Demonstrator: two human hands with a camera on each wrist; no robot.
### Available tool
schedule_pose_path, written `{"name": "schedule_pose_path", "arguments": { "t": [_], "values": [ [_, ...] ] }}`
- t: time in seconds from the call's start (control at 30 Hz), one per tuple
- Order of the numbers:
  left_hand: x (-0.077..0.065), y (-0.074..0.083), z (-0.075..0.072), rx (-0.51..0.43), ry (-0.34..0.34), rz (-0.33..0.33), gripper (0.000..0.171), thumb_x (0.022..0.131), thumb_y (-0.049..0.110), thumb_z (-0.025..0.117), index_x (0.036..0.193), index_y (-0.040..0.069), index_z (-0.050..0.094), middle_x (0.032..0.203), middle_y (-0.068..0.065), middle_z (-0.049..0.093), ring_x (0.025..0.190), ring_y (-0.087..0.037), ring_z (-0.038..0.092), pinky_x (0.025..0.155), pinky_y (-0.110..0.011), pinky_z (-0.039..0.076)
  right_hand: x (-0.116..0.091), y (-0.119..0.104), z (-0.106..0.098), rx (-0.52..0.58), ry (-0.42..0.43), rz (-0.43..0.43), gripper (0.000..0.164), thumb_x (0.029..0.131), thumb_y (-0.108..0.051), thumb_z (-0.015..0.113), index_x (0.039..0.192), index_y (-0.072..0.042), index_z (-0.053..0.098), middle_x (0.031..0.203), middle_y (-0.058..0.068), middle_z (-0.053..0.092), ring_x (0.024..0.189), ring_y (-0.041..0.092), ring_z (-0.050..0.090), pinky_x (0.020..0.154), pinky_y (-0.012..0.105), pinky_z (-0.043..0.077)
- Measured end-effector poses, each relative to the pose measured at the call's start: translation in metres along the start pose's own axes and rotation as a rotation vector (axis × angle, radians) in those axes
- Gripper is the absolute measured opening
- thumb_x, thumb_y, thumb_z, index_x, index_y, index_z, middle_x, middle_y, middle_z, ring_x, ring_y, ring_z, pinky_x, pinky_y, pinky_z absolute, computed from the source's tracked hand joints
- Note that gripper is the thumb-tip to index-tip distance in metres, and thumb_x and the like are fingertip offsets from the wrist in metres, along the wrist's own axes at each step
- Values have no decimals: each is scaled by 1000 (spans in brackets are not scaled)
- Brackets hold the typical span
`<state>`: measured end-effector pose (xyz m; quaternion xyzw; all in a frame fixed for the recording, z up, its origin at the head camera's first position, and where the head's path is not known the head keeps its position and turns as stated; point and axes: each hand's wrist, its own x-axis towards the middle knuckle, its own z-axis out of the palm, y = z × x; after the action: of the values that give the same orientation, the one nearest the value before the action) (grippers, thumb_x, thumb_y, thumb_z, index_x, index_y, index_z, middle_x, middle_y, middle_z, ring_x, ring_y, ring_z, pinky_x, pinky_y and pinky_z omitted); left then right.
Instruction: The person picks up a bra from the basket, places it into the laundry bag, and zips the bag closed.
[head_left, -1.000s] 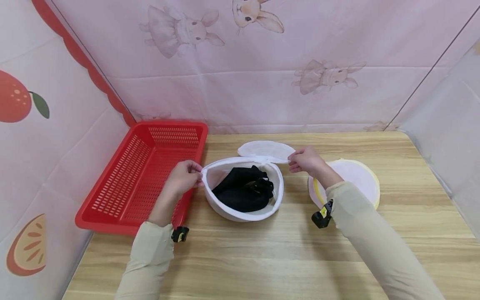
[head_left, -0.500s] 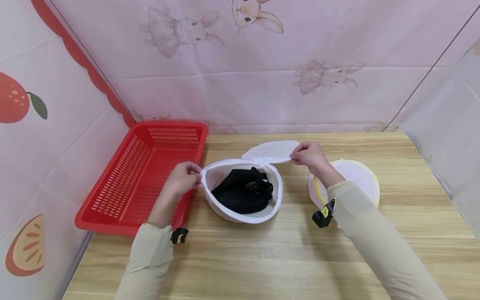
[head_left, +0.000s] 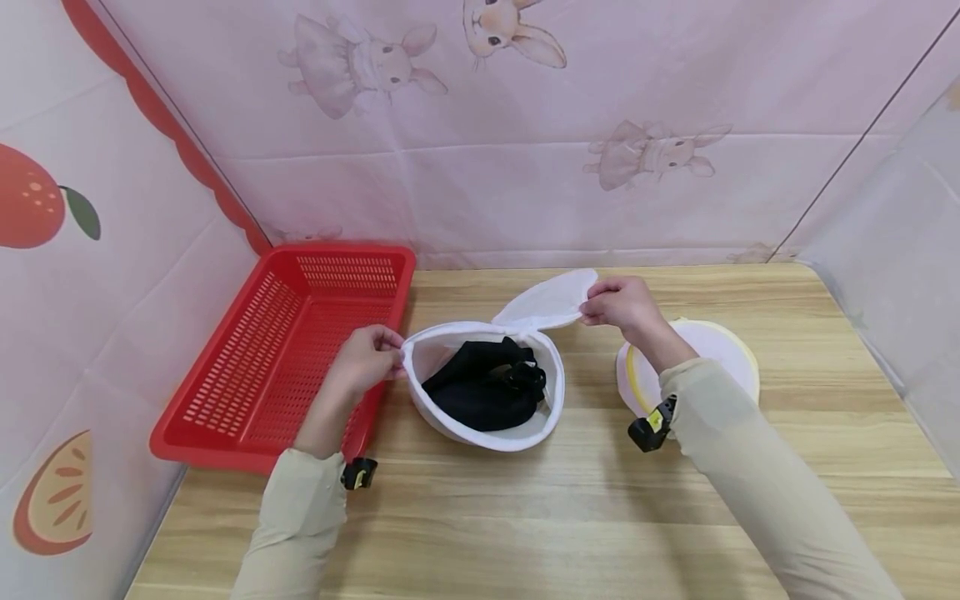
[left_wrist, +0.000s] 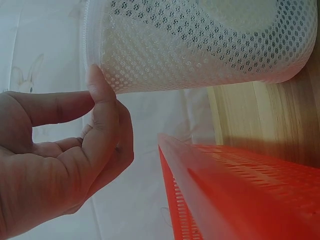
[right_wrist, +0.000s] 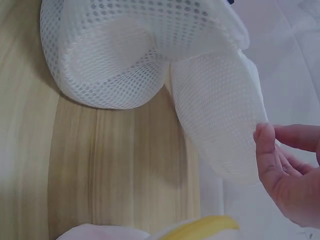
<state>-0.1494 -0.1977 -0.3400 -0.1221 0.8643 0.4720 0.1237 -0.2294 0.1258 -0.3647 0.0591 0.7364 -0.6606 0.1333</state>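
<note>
In the head view a white mesh laundry bag point(head_left: 480, 442) stands on the table with its top open. Folded black cloth point(head_left: 480, 400) lies inside it, with a dark bunched part at its right. My left hand point(head_left: 367, 360) pinches the bag's rim at the left; the left wrist view shows thumb and fingertip meeting at the zippered edge point(left_wrist: 93, 40). With my right hand point(head_left: 626, 310) I pinch the edge of the bag's round lid flap point(head_left: 547, 302), which is raised and tilted behind the opening. The right wrist view shows this flap point(right_wrist: 220, 110) still joined to the bag.
A red perforated plastic basket point(head_left: 217, 454) stands on the left, close beside my left hand. Flat round pinkish items with yellow trim point(head_left: 712, 350) lie on the right, partly under my right forearm. A rabbit-print backdrop point(head_left: 495, 200) rises behind the wooden table point(head_left: 480, 533).
My right hand has moved slightly right and up, lifting the lid flap from nearly flat to a steeper tilt. The bag has shifted slightly toward me; my left hand keeps its pinch.
</note>
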Motion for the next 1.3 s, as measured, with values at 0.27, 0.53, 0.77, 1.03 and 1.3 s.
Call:
{"name": "schedule_pose_path", "arguments": {
  "t": [0.27,0.53,0.77,1.03,1.3],
  "values": [
    [0,0,1,-11,-1,-4,18,86,-1,54,104,-5,52,91,-18,51,77,-27,57,73,-35,53,-5,-10,2,-71,19,-40,15,81,11,57,95,14,51,63,4,56,51,10,57,55,23,53],
    [0,-1,2,-8,0,-3,18,87,-1,54,104,-5,53,92,-18,52,79,-30,57,69,-30,53,-10,-18,4,-19,-4,-27,15,86,7,51,100,11,50,58,5,58,47,12,57,49,23,51],
    [0,0,2,-17,-2,-3,18,87,-2,53,105,-5,53,94,-18,51,81,-31,58,68,-28,53,-14,-24,5,103,-64,-51,16,87,11,48,102,15,47,61,11,62,53,18,63,58,33,55],
    [0,1,3,-55,-12,-2,18,88,-2,52,105,-6,52,96,-19,51,77,-26,58,74,-34,53,-22,-35,3,198,-166,-89,9,84,16,48,92,14,52,64,14,63,60,23,66,63,38,55],
    [2,0,2,-103,-23,10,17,88,-5,50,104,-10,51,92,-19,50,70,-23,60,69,-30,54,-29,-43,2,216,-229,-115,10,81,19,49,83,14,57,68,18,64,63,26,66,66,40,54]
  ]
}}
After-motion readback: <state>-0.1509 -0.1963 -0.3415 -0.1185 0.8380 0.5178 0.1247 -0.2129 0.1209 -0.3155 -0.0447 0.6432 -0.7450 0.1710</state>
